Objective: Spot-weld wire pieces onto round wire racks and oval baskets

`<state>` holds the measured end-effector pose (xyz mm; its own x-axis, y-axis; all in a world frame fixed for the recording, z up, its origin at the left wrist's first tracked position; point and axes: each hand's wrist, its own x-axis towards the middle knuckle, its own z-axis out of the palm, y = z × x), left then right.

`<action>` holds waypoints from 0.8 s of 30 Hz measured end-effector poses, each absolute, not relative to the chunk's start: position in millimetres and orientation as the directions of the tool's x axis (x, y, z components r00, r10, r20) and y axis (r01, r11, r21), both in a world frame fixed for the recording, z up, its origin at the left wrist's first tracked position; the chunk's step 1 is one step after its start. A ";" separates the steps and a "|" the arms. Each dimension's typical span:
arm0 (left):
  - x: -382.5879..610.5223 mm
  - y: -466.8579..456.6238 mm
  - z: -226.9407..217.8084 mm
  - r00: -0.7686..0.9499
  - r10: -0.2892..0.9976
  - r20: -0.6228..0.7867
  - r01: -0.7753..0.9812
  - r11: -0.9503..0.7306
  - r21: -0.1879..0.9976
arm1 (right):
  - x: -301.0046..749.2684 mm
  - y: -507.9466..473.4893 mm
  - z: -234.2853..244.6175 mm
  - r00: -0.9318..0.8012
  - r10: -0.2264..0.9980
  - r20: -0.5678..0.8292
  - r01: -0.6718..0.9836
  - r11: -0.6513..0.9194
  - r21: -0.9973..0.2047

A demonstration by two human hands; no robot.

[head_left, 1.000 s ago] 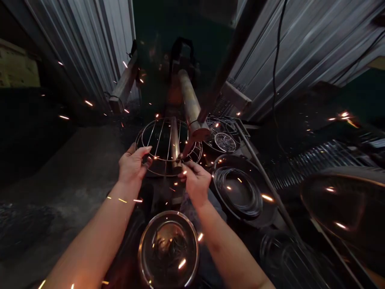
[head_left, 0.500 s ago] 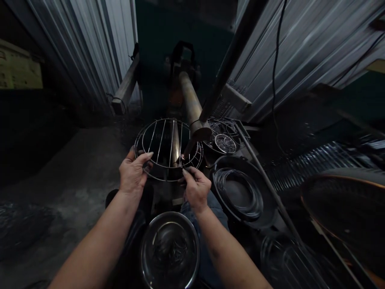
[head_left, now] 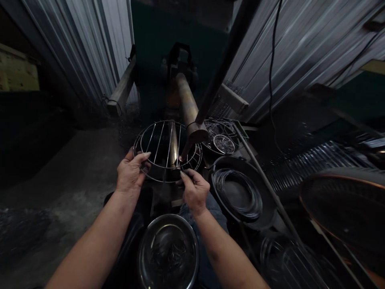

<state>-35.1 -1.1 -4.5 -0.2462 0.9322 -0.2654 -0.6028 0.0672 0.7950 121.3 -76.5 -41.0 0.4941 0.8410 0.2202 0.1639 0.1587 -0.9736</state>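
Note:
A round wire basket frame [head_left: 162, 144] sits over the lower arm of a welding machine, under a copper electrode tip [head_left: 184, 151]. My left hand [head_left: 130, 173] grips the frame's left rim, thumb over the wire. My right hand [head_left: 195, 189] pinches the near right rim just below the electrode. A small glow shows where the tip meets the wire.
The machine's thick upper arm [head_left: 185, 103] runs away from me. A steel bowl [head_left: 168, 253] lies below my wrists. A black pan of wire rings [head_left: 240, 188] and a tray of wire parts [head_left: 222, 141] stand at the right. Corrugated metal walls close in both sides.
The shower of sparks seen a second ago has stopped. Both hands have turned the frame slightly on the arm and keep their grip.

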 end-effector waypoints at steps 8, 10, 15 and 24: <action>-34.1 9.6 -6.4 -0.236 0.930 -0.282 -0.610 0.084 0.788 | 120.5 -70.8 -34.4 0.502 0.845 0.184 0.116 0.145 -0.983; -33.9 12.6 -6.7 -0.248 0.921 -0.301 -0.607 0.094 0.789 | 119.8 -68.3 -30.3 0.510 0.842 0.173 0.099 0.142 -0.985; -31.5 18.1 -3.5 -0.252 0.902 -0.350 -0.620 0.127 0.774 | 119.6 -64.1 -21.9 0.503 0.854 0.131 0.028 0.136 -0.990; -30.0 13.5 2.6 -0.215 0.924 -0.316 -0.620 0.121 0.775 | 119.3 -63.4 -17.2 0.481 0.867 0.131 0.018 0.140 -0.990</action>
<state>-30.0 13.5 2.6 -0.2147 0.9241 -0.3160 -0.6199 0.1211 0.7753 119.3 -63.4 -17.2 0.4808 0.8669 0.1314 0.0184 0.1398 -0.9900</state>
